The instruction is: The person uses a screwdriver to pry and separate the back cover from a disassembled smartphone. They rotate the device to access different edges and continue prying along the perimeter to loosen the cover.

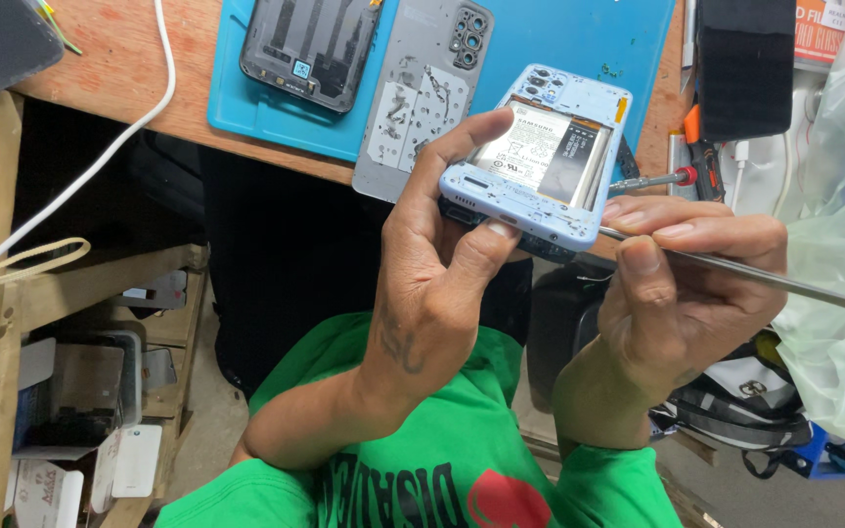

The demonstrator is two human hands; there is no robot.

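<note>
Here the left hand bends up and pinches the open blue phone tight between thumb and fingers. The right hand squeezes a thin metal tool beside it. The tool's tip hides under the phone's edge.

You wear a green tee with black lettering and a red print; your forearms are bare.
</note>
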